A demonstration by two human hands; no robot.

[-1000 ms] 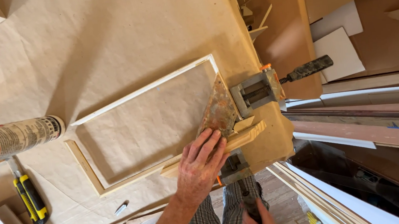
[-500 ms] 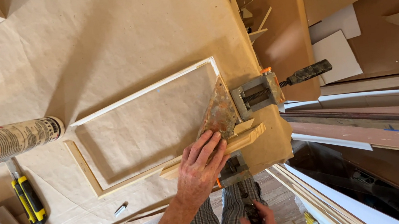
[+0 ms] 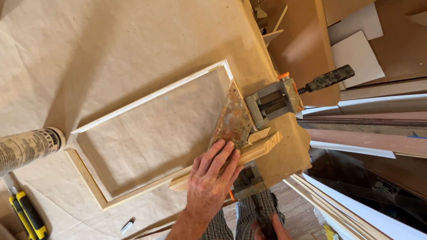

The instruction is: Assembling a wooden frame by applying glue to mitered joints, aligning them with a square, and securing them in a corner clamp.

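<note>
**Corner of a wooden frame held in a corner clamp**

A workshop counter covered in creased brown paper fills most of the view, with boards and offcuts stacked beyond its right edge.

Nearest, at the bottom centre of the frame, the right hand closes its grip around the dark handle of the clamp's lower screw, just off the counter's edge. Above it the left hand lies flat, fingers spread, pressing the moulded frame rail down beside the rusty triangular plate of the corner clamp. The wooden frame lies flat on the paper, its right corner seated in the clamp at centre right.

The step in hand looks like fixing this corner joint: one hand steadies the rail while the other works the screw. The next move seems to call for steady downward pressure, so the mitre does not slip, and a slow turn of the handle.

Further off, the clamp's second screw handle points to the upper right. A sealant cartridge lies at the left edge, a yellow-handled tool below it, a small metal piece near the frame's lower edge. Nothing blocks the hands.
</note>
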